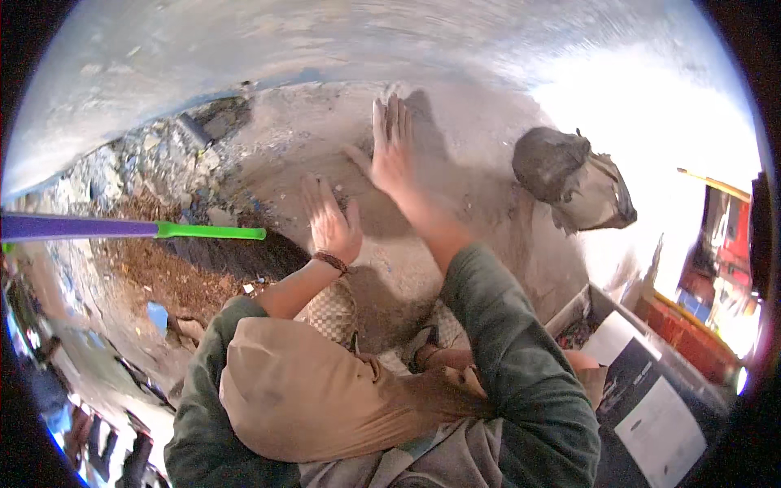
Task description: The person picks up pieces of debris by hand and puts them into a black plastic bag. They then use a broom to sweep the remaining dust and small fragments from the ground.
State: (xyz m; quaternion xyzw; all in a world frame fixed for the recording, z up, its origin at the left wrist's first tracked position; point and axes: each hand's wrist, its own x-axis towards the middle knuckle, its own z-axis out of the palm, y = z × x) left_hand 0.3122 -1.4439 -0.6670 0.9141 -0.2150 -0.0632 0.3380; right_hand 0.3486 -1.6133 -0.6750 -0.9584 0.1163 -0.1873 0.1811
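Both of my hands are over a dusty grey floor with nothing in them. My left hand (333,230), with a dark bracelet at its wrist, is open with fingers spread, beside the edge of some loose debris. Farther ahead and to the right, my right hand (391,154) is open too, its fingers stretched forward and thumb out to the side. A shadow falls beside it on the dusty ground (480,122); whether the palm touches the ground I cannot tell. Light-checked cloth (332,313) shows below my left wrist.
A purple and green bar (203,232) juts in from the left over brown crumbly debris (134,264). Pale rubble (163,154) lies along the wall. At right are a crumpled grey bag (578,180) and a box (651,346) with white sheets. Beige cloth (297,390) covers my lap area.
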